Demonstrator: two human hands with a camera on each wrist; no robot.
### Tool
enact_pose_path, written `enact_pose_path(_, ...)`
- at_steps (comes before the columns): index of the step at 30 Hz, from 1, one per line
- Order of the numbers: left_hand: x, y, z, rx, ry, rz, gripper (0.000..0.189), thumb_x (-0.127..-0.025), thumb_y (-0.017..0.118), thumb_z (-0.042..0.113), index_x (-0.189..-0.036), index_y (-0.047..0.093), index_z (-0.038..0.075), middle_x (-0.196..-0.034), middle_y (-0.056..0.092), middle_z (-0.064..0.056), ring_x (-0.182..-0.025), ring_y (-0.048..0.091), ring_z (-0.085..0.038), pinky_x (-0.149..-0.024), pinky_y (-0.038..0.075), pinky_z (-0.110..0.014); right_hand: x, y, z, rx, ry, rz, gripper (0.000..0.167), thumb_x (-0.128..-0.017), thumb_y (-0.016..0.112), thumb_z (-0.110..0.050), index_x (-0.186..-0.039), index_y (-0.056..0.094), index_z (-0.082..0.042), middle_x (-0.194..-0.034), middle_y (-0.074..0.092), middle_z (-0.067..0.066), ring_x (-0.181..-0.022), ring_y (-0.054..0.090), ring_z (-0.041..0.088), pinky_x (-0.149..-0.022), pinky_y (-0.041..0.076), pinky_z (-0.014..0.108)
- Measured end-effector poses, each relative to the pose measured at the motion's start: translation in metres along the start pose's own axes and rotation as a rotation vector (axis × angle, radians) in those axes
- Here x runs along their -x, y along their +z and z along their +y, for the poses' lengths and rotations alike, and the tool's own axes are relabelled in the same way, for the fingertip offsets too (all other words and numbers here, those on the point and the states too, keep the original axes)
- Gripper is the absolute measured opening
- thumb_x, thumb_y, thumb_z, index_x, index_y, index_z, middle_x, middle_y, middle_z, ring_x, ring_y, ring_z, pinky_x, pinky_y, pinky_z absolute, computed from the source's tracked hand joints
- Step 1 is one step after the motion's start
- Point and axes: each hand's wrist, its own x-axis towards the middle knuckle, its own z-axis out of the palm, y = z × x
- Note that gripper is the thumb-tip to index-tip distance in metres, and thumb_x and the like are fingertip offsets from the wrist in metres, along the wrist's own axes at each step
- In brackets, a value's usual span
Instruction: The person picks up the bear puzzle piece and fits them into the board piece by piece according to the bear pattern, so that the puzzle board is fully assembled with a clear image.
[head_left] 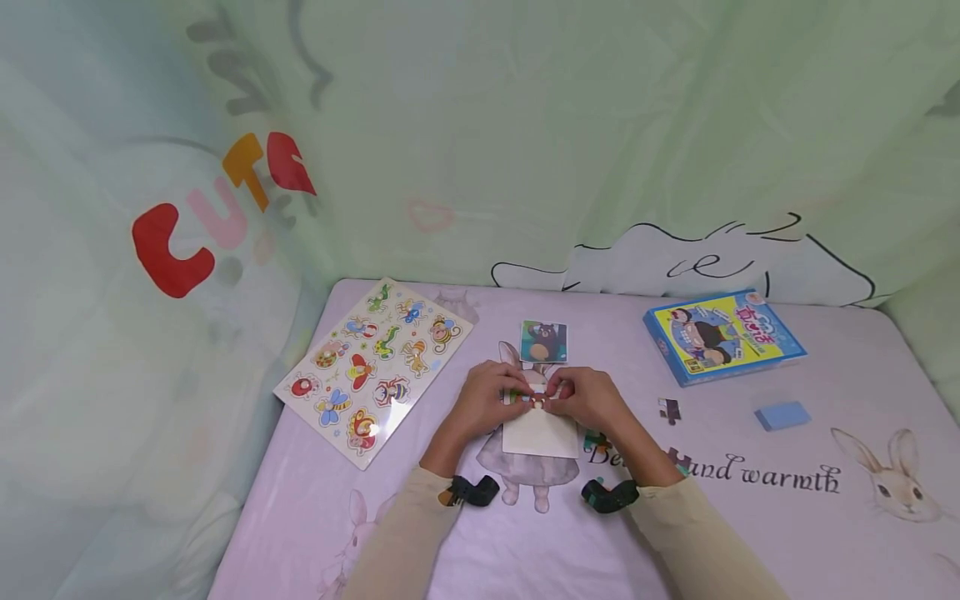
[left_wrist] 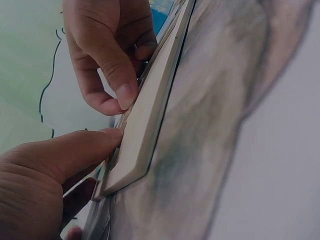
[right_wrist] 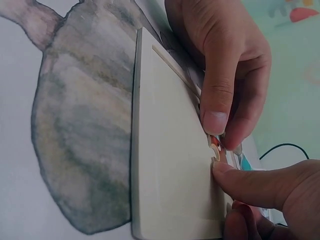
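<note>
A pale, shallow puzzle tray lies flat in front of me, its lower part bare. Along its far part, a small brown-and-red jigsaw piece shows between both hands. My left hand pinches this piece between thumb and finger; in the right wrist view its reddish edge peeks out under the thumb. From the other side, my right hand pinches at the piece too, thumb tip close to the left thumb. Fingers hide most of the tray's far part. Just beyond lies a picture card with a brown bear.
Left of the tray lies an insect picture board. On the right are a blue-and-yellow box, a blue block and dark jigsaw pieces. More pieces lie by the right forearm. Curtains stand behind the table.
</note>
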Motion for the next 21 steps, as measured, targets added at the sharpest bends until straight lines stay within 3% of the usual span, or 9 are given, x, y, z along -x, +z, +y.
enact_pose_path(5,0.0004,-0.0006,0.0021,0.029,-0.028,-0.019,0.013,-0.086,0.082,0.024,-0.097,0.082,0.016,-0.108,0.075,0.002,-0.122,0.063,-0.019,-0.122,0.025,-0.055,0.0002,-0.0004,-0.0013,0.002,0.015,-0.007,0.015,-0.085,0.082,-0.020,-0.092,0.071,-0.013,-0.072,0.057,0.002,-0.066,0.050,0.018,-0.056,0.037,0.029)
enact_pose_path(9,0.0006,-0.0004,0.0006,0.039,-0.029,-0.037,0.013,-0.087,0.080,0.023,-0.098,0.081,0.017,-0.108,0.074,0.004,-0.114,0.063,-0.016,-0.112,0.041,-0.039,0.0008,-0.0005,-0.0030,0.000,0.024,-0.013,0.015,-0.085,0.082,-0.019,-0.094,0.071,-0.013,-0.073,0.057,0.002,-0.066,0.050,0.018,-0.055,0.037,0.029)
enact_pose_path(12,0.0007,-0.0001,-0.0005,0.043,-0.030,-0.041,0.013,-0.087,0.080,0.023,-0.099,0.081,0.018,-0.109,0.073,0.005,-0.110,0.062,-0.014,-0.100,0.047,-0.032,0.0013,-0.0005,-0.0036,-0.002,0.026,-0.012,0.015,-0.085,0.082,-0.019,-0.094,0.071,-0.013,-0.073,0.056,0.003,-0.066,0.050,0.018,-0.055,0.037,0.029)
enact_pose_path(21,0.0023,-0.0008,0.0013,0.017,-0.054,-0.031,0.011,-0.087,0.080,0.027,-0.098,0.081,0.024,-0.109,0.074,0.011,-0.110,0.061,-0.011,-0.092,0.038,-0.039,0.0018,-0.0007,-0.0046,-0.003,0.027,-0.010,0.015,-0.085,0.082,-0.018,-0.094,0.071,-0.013,-0.073,0.056,0.004,-0.067,0.050,0.019,-0.055,0.038,0.029)
